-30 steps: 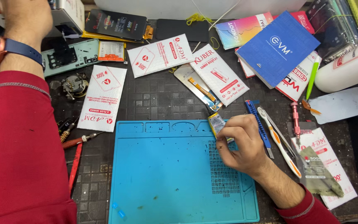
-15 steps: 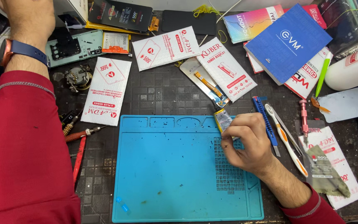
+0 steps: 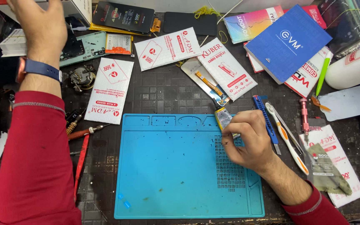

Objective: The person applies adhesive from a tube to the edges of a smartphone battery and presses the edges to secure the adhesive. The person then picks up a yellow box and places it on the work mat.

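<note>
Blue silicone work mat (image 3: 167, 175) is your landmark, flat on the dark bench. Your right hand (image 3: 246, 141) sits on the mat's upper right, over the grid of small square pockets. Fingers curled in, thumb and forefinger tips pinched on a small tube (image 3: 223, 117) with a yellowish label; the tube lies tilted across the mat's top edge, nozzle pointing up and away from the mat. Other fingers tucked under, knuckles up.

Your left hand (image 3: 42, 25) is well off the mat, far up-left, raised over the clutter near a white box (image 3: 80, 8). Back of the hand faces the camera and its top is cut by the frame edge, so you can't tell how far those fingers are open or if they hold anything. Blue watch band (image 3: 40, 68) on the wrist, red sleeve below.

Right of the mat: blue utility knife (image 3: 265, 118), white-and-orange pry tool (image 3: 286, 139), pink screwdriver (image 3: 304, 116). Left of the mat: red-handled cutters (image 3: 82, 150). Above the mat: white parts packets (image 3: 109, 89), a blue booklet (image 3: 288, 41).
</note>
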